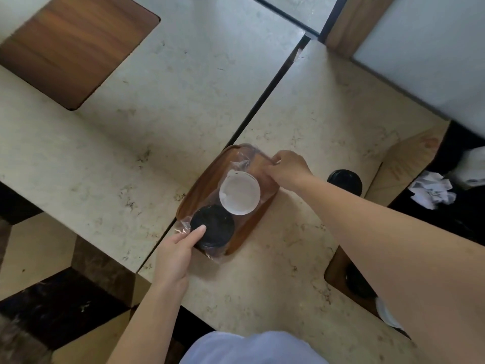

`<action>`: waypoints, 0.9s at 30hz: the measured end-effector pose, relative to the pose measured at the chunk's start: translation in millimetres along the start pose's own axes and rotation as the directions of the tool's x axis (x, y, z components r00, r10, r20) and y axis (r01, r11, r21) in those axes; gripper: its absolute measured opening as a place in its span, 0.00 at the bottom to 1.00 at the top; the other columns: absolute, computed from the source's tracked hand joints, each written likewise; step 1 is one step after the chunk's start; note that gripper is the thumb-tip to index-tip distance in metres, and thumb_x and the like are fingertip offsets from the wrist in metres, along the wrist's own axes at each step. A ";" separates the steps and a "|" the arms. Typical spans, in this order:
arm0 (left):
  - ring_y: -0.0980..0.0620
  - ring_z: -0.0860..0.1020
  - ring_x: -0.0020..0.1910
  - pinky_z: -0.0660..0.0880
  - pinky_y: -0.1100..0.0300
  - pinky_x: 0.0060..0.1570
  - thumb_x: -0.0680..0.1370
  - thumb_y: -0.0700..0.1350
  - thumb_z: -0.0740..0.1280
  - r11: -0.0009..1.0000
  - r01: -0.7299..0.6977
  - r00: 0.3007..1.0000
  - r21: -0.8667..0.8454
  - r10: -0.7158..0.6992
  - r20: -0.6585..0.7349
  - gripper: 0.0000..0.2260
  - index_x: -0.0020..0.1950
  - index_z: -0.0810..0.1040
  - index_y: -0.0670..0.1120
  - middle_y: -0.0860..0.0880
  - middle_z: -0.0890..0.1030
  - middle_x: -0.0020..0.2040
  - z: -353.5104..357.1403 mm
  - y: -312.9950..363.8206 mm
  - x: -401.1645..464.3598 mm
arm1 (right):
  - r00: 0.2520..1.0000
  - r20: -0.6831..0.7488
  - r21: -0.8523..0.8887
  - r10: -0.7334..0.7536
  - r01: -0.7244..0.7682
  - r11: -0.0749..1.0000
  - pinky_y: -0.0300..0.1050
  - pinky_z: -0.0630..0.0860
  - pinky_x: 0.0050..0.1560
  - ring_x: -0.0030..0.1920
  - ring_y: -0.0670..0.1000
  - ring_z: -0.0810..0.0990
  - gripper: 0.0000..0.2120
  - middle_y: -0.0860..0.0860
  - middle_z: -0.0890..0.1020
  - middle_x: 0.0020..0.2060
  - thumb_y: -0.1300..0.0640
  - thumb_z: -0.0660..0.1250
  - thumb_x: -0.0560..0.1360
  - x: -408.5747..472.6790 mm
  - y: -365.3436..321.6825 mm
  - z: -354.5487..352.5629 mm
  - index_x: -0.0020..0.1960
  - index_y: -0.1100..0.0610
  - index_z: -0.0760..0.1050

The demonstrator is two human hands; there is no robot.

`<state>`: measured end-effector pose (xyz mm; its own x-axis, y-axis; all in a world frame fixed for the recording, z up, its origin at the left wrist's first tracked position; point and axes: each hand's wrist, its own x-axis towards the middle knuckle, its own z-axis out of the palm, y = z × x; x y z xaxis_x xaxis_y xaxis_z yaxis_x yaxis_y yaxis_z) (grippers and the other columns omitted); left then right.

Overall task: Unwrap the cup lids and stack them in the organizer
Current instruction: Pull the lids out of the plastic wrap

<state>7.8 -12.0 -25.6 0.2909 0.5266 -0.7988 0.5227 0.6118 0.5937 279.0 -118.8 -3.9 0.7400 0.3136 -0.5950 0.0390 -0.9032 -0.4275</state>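
2 bare forearms, no sleeves reaching the wrists, no watch, ring or bracelet showing. Left hand [175, 252] and right hand [288, 168] ungloved, nails short and plain. Pale bluish-white garment [252, 348] at the bottom edge, soft and blurred, no print or seams made out.

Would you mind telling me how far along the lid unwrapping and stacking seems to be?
Early, by the look of it. Done: nothing clearly; the black lids and white lids lie on the wooden tray under clear plastic wrap. In hand: the right hand pinches the wrap's far end, and the left hand steadies the black lids. Left: removing the wrap and stacking both sets.
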 end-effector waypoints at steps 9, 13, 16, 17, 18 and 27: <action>0.47 0.85 0.49 0.80 0.58 0.39 0.75 0.43 0.75 0.976 -0.185 0.981 0.116 0.177 0.077 0.05 0.46 0.82 0.43 0.46 0.86 0.46 18.6 25.1 -9.8 | 0.996 -0.092 0.269 0.012 0.014 0.963 0.43 0.70 0.35 0.39 0.51 0.78 0.11 0.53 0.82 0.41 0.51 0.66 0.77 -57.0 49.8 -3.8 0.50 0.59 0.79; 0.42 0.82 0.53 0.82 0.48 0.45 0.75 0.46 0.73 0.966 -0.228 0.959 0.124 0.201 0.201 0.12 0.54 0.78 0.43 0.42 0.83 0.54 31.6 33.3 -29.1 | 0.979 -0.176 0.386 0.102 -0.027 0.922 0.48 0.77 0.43 0.44 0.51 0.80 0.09 0.49 0.82 0.42 0.52 0.66 0.77 -102.0 100.6 -12.8 0.50 0.56 0.79; 0.42 0.84 0.51 0.81 0.51 0.40 0.74 0.45 0.72 0.963 -0.248 0.932 0.104 0.208 0.296 0.12 0.56 0.78 0.44 0.40 0.83 0.54 46.6 30.5 -53.1 | 0.961 -0.171 0.542 0.216 -0.091 0.835 0.43 0.78 0.36 0.36 0.47 0.81 0.07 0.46 0.84 0.33 0.54 0.67 0.77 -147.0 151.3 -18.5 0.48 0.57 0.81; 0.44 0.84 0.47 0.80 0.55 0.35 0.75 0.43 0.72 0.962 -0.252 0.922 0.102 0.207 0.327 0.10 0.55 0.78 0.45 0.41 0.84 0.52 53.5 26.0 -61.2 | 0.957 -0.167 0.572 0.236 -0.102 0.814 0.41 0.79 0.33 0.34 0.45 0.82 0.07 0.45 0.84 0.32 0.54 0.68 0.78 -164.7 169.1 -19.0 0.48 0.57 0.81; 0.47 0.84 0.42 0.78 0.58 0.30 0.76 0.42 0.71 0.961 -0.256 0.912 0.107 0.203 0.357 0.07 0.54 0.78 0.46 0.42 0.84 0.50 61.3 19.4 -68.3 | 0.955 -0.161 0.601 0.248 -0.105 0.792 0.39 0.81 0.33 0.34 0.44 0.83 0.06 0.44 0.85 0.33 0.54 0.68 0.79 -182.7 186.4 -18.5 0.48 0.56 0.80; 0.50 0.81 0.30 0.75 0.60 0.26 0.77 0.41 0.72 0.943 -0.107 0.849 0.314 -0.078 0.523 0.06 0.53 0.78 0.45 0.46 0.84 0.40 125.0 -87.6 -108.6 | 0.920 -0.130 0.717 0.370 -0.170 0.675 0.50 0.76 0.43 0.38 0.51 0.78 0.14 0.61 0.83 0.41 0.52 0.66 0.80 -305.6 323.6 10.2 0.45 0.63 0.79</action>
<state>30.5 -196.6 -2.9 0.6255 0.0907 -0.7749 0.7136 0.3351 0.6152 58.7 -503.9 32.6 0.7824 -0.0833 -0.6172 -0.5814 -0.4531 -0.6758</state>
